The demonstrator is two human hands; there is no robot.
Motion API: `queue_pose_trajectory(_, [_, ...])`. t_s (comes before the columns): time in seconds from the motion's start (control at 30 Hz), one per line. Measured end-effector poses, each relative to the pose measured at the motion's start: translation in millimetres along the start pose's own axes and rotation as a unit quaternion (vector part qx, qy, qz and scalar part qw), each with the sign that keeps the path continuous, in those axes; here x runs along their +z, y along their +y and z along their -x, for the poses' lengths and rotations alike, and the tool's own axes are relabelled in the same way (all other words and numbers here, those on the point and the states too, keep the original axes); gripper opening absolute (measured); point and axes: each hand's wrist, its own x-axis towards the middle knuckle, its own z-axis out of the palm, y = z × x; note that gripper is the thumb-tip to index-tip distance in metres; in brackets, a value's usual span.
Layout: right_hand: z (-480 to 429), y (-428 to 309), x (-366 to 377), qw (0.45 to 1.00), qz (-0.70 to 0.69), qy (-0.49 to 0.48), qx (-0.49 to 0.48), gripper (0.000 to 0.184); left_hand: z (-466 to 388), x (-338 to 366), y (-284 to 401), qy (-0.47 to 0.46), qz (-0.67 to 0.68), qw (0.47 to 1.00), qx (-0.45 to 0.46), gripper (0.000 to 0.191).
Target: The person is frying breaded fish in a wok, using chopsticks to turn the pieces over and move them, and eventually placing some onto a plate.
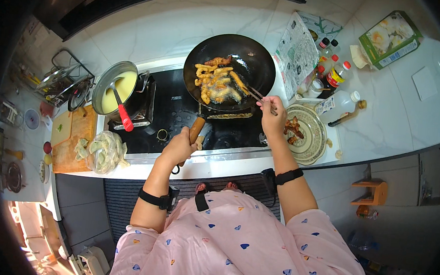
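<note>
A black wok point(260, 70) sits tilted over the right side of the stove. Its wooden handle point(197, 129) is in my left hand point(179, 146). My right hand point(272, 114) holds a pair of chopsticks point(259, 98), their tips inside the wok by a long golden fried strip point(240, 83). More battered, fried strips point(215, 82) bubble in oil, with a darker browned piece point(219, 61) above them. A patterned plate point(313, 132) beside my right wrist bears several dark fried pieces point(293, 130).
Left on the stove, a steel pot point(101, 88) of pale yellow liquid holds a red-handled ladle point(124, 118). A cutting board point(74, 147) and a plastic bag of greens point(107, 151) lie nearer. Sauce bottles point(334, 78), a foil splash screen point(293, 55) and a large plastic bottle point(337, 103) stand right.
</note>
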Motion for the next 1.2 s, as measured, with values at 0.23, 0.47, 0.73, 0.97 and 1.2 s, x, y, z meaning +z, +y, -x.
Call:
queue_pose_trajectory(0.23, [5.6, 5.6, 3.4, 0.995, 0.014, -0.084, -0.059, 0.009, 0.9, -1.2, 2.5, -0.003, 0.001, 1.000, -0.011, 0.032])
queue_pose_trajectory(0.47, [-0.9, 20.7, 10.3, 1.000, -0.023, -0.017, -0.007, 0.014, 0.0, -0.5, 2.2, -0.008, 0.002, 1.000, -0.015, 0.032])
queue_pose_trajectory(0.73, [-11.0, 12.1, 2.8, 0.948, -0.259, 0.065, 0.175, 0.015, 1.3, -2.1, 4.6, -0.011, -0.006, 1.000, -0.016, 0.032])
queue_pose_trajectory(0.97, [2.7, -9.1, 1.7, 0.989, -0.115, -0.008, 0.092, 0.015, 0.3, -1.9, -0.5, -0.015, -0.003, 1.000, -0.019, 0.033])
queue_pose_trajectory(1.2, [13.9, -4.9, 6.7, 0.994, 0.050, -0.084, -0.039, 0.008, 5.3, -4.0, 14.0, -0.024, -0.004, 0.999, -0.026, 0.032])
